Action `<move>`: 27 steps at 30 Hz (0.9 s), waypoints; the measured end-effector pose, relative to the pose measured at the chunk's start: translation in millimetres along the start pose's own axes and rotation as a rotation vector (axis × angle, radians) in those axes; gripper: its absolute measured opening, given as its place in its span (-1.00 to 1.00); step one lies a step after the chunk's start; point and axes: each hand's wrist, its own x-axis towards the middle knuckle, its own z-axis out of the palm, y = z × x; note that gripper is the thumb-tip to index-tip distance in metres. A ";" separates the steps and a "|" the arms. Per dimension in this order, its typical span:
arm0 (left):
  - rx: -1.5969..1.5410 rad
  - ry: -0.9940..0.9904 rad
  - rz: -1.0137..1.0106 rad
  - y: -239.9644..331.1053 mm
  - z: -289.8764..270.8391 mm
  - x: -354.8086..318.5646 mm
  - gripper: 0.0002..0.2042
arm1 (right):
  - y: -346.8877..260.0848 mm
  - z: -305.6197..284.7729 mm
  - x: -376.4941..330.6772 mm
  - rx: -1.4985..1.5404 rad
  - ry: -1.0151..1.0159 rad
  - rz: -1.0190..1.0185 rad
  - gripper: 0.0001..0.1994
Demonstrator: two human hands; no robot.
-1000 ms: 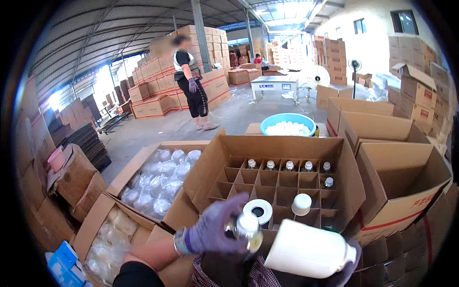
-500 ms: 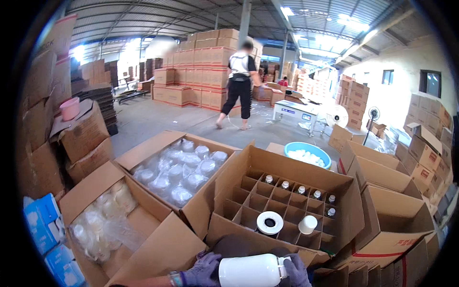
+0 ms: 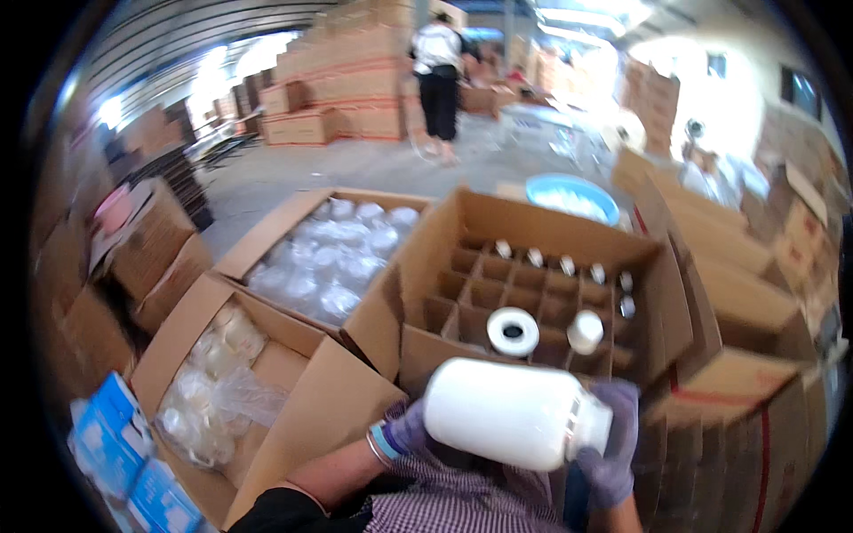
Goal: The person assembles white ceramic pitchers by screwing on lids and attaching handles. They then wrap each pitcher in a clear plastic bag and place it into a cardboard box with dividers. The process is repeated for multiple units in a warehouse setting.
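A big white plastic bottle (image 3: 498,413) lies tilted on its side between my gloved hands. My left hand (image 3: 407,432) supports its base end. My right hand (image 3: 615,449) is closed around the white cap (image 3: 593,426) at its other end. Just beyond stands a divided cardboard carton (image 3: 542,224). Small white-capped bottles (image 3: 567,265) sit in its far and right compartments. Nearer to me in the same carton are a white ring-shaped top with a dark hole (image 3: 513,332) and a white-capped bottle top (image 3: 585,330). Both gloves are purple-grey.
Left of the carton, one box (image 3: 267,233) holds plastic-wrapped bottles and another (image 3: 342,391) holds bagged pale items. A blue basin (image 3: 613,211) of white pieces stands behind. Open cartons (image 3: 737,342) line the right. A person (image 3: 437,84) stands farther off near stacked boxes.
The bottle and both my hands have risen closer to the divided carton. My view has tilted downward. The distant person has walked farther away and shifted left.
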 end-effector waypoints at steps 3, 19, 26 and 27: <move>0.648 -0.226 0.134 84.0 7.5 35.5 -0.32 | -25.8 1.5 36.0 -0.108 -0.159 -0.188 -0.33; 0.025 0.312 -0.088 52.0 17.3 0.7 -0.24 | -36.5 58.4 47.8 0.324 -0.002 -0.138 -0.23; 0.049 0.361 -0.092 50.3 14.5 -10.0 -0.25 | -37.4 51.1 43.9 0.362 0.080 -0.125 -0.26; 0.056 0.362 -0.092 50.5 13.4 -11.0 -0.25 | -35.2 51.7 43.8 0.366 0.075 -0.122 -0.27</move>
